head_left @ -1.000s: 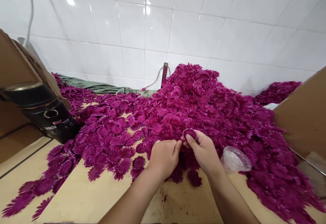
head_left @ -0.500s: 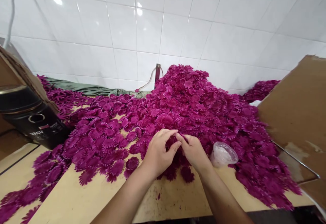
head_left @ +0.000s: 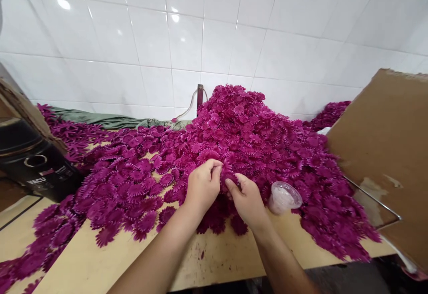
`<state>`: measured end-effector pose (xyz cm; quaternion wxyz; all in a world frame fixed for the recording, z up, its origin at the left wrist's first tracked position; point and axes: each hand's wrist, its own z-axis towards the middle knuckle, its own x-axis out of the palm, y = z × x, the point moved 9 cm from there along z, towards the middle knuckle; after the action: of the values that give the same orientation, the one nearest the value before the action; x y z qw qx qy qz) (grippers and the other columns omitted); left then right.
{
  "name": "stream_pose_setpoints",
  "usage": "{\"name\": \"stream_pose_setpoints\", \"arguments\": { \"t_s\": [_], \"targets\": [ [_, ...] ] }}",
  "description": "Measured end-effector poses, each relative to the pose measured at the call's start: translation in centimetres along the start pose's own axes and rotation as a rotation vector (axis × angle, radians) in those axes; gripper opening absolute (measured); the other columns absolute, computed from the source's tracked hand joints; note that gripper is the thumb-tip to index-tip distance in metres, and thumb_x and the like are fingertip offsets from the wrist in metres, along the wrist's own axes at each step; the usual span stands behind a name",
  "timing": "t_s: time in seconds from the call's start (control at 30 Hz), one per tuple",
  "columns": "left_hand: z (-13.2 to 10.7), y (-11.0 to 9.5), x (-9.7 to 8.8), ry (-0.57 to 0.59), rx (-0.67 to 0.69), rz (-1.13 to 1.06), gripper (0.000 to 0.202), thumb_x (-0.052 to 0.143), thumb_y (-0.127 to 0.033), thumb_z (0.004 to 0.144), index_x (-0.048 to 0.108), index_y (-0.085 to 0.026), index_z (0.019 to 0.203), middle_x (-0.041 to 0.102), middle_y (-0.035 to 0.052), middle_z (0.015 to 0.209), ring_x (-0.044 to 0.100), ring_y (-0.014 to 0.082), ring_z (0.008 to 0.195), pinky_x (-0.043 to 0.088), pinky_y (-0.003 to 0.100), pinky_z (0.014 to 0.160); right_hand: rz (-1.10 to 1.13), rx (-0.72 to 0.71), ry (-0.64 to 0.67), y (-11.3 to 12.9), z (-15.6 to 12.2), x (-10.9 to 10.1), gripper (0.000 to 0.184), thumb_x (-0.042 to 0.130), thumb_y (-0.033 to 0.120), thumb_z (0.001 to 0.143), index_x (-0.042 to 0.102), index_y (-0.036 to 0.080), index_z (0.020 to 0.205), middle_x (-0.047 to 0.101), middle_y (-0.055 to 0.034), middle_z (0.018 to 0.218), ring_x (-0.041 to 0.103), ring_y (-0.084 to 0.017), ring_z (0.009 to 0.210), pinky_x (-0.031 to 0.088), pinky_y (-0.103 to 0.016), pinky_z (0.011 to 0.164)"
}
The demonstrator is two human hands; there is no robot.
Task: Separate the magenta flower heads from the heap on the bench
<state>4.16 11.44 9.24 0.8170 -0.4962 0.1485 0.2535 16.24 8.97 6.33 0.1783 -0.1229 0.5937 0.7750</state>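
Observation:
Between my hands is a magenta flower piece (head_left: 227,171) with fringed petals. My left hand (head_left: 204,182) pinches its left edge with thumb and forefinger. My right hand (head_left: 245,196) grips its lower right side, thumb on top; its other fingers are partly hidden under the flower. Right behind the hands rises a big heap of the same magenta flowers (head_left: 240,120). To the right of my right hand stands a clear plastic cup (head_left: 285,197) with something whitish in it.
More flowers (head_left: 123,187) spread over the wooden table (head_left: 230,258) on the left. A black vacuum bottle (head_left: 36,165) stands at the left edge. A cardboard box (head_left: 384,142) rises on the right, and a white tiled wall (head_left: 140,31) is behind, with green cloth (head_left: 100,118) along its foot.
My hands have moved slightly apart, and the flower piece now shows between them. The whole view has shifted, so the surroundings appear further left.

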Motion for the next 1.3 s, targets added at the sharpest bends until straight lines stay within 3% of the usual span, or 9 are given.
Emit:
{"name": "stream_pose_setpoints", "arguments": {
  "t_s": [0.1,0.17,0.33,0.43,0.57,0.67,0.97,1.17,1.3],
  "targets": [
    [2.3,2.5,-2.9,-0.201,-0.156,-0.050,0.019,0.037,-0.021,0.081,0.055,-0.017,0.082,0.063,0.0022,0.066,0.060,0.0167,0.065,0.047,0.030,0.067,-0.092,-0.067,-0.025,0.7,-1.1,-0.4,0.023,0.040,0.034,0.079,0.045,0.019,0.061,0.053,-0.0006,0.055,0.049,-0.013,0.052,0.038,-0.025,0.052],
    [4.0,2.8,-4.2,-0.273,-0.137,0.016,0.019,0.039,-0.021,0.079,0.056,-0.016,0.085,0.063,0.0050,0.075,0.060,0.0190,0.075,0.047,0.035,0.074,-0.110,-0.054,-0.016,0.1,-1.7,-0.6,0.026,0.038,0.036,0.079,0.044,0.019,0.060,0.053,-0.0005,0.053,0.049,-0.013,0.050,0.036,-0.024,0.050],
    [5.2,-0.9,-1.9,-0.123,0.179,0.236,0.034,0.046,-0.007,0.067,0.059,-0.013,0.098,0.055,0.0118,0.110,0.047,0.0243,0.110,0.035,0.039,0.097,-0.132,0.021,-0.050,-1.8,-1.4,-2.2,0.033,0.036,0.043,0.079,0.039,0.020,0.055,0.045,0.0020,0.047,0.042,-0.012,0.044,0.032,-0.023,0.046],
    [3.4,-2.3,-0.2,-0.042,0.213,0.173,0.036,0.043,-0.007,0.071,0.057,-0.013,0.104,0.059,0.0104,0.106,0.053,0.0213,0.101,0.039,0.037,0.093,-0.139,0.004,-0.069,-1.6,-0.7,-2.9,0.035,0.037,0.045,0.078,0.037,0.020,0.054,0.041,0.0030,0.048,0.038,-0.011,0.046,0.029,-0.023,0.047],
    [-0.2,-3.3,2.9,0.232,0.180,-0.024,0.024,0.047,-0.026,0.079,0.061,-0.018,0.097,0.066,0.0057,0.092,0.060,0.0186,0.085,0.047,0.033,0.081,0.014,0.059,-0.072,-2.2,-0.2,-2.9,0.038,0.039,0.050,0.075,0.038,0.019,0.054,0.036,0.0038,0.049,0.032,-0.010,0.048,0.027,-0.023,0.045],
    [-2.2,-3.5,4.6,0.385,0.135,-0.166,0.021,0.050,-0.026,0.078,0.062,-0.019,0.093,0.068,0.0039,0.090,0.061,0.0172,0.083,0.047,0.031,0.080,0.202,0.139,-0.031,-3.1,-0.3,-2.3,0.040,0.040,0.054,0.074,0.044,0.017,0.058,0.036,0.0038,0.050,0.033,-0.009,0.048,0.029,-0.023,0.043],
    [-2.3,-2.3,4.6,0.301,0.080,-0.247,0.026,0.044,-0.018,0.080,0.065,-0.020,0.096,0.067,0.0042,0.096,0.060,0.0156,0.092,0.044,0.030,0.087,0.557,0.274,0.046,-4.2,-1.4,-0.9,0.039,0.061,0.050,0.061,0.052,0.018,0.082,0.052,0.0006,0.072,0.049,-0.012,0.061,0.045,-0.025,0.055],
    [-2.7,-3.2,3.2,0.178,0.180,-0.095,0.030,0.051,-0.021,0.077,0.059,-0.018,0.106,0.061,0.0071,0.098,0.056,0.0178,0.094,0.044,0.032,0.086,0.432,0.208,-0.049,-3.9,-1.2,-2.1,0.036,0.057,0.051,0.065,0.048,0.016,0.063,0.043,0.0046,0.055,0.039,-0.008,0.050,0.035,-0.021,0.048],
    [-3.5,-4.1,4.2,0.308,0.256,-0.080,0.023,0.050,-0.021,0.077,0.063,-0.020,0.096,0.062,0.0048,0.086,0.057,0.0163,0.082,0.046,0.030,0.078,0.347,0.220,-0.076,-4.9,-1.2,-2.4,0.042,0.050,0.056,0.068,0.041,0.017,0.055,0.032,0.0073,0.046,0.028,-0.006,0.044,0.024,-0.021,0.041]
  ]
}}
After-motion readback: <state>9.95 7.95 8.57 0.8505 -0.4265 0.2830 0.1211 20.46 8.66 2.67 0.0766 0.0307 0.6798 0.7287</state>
